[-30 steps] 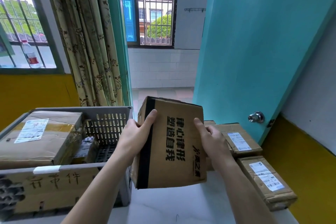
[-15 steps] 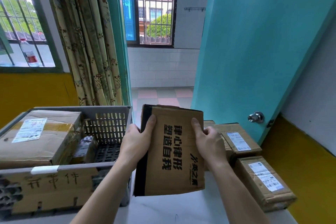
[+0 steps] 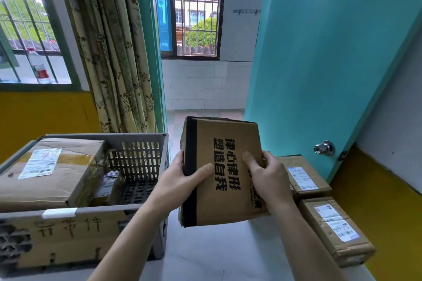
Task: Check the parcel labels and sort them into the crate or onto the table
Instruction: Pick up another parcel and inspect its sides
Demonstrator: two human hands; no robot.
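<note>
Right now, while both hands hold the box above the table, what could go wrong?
1. No shipping label shows on the box face in view, only printed characters, so it may be sorted wrongly.
2. The left hand and right hand grip its edges in the air; it could slip onto the table.
3. The crate already holds a large box, so room is limited.

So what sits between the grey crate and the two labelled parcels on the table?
In the head view, the held box, gripped by the left hand and the right hand.
</note>
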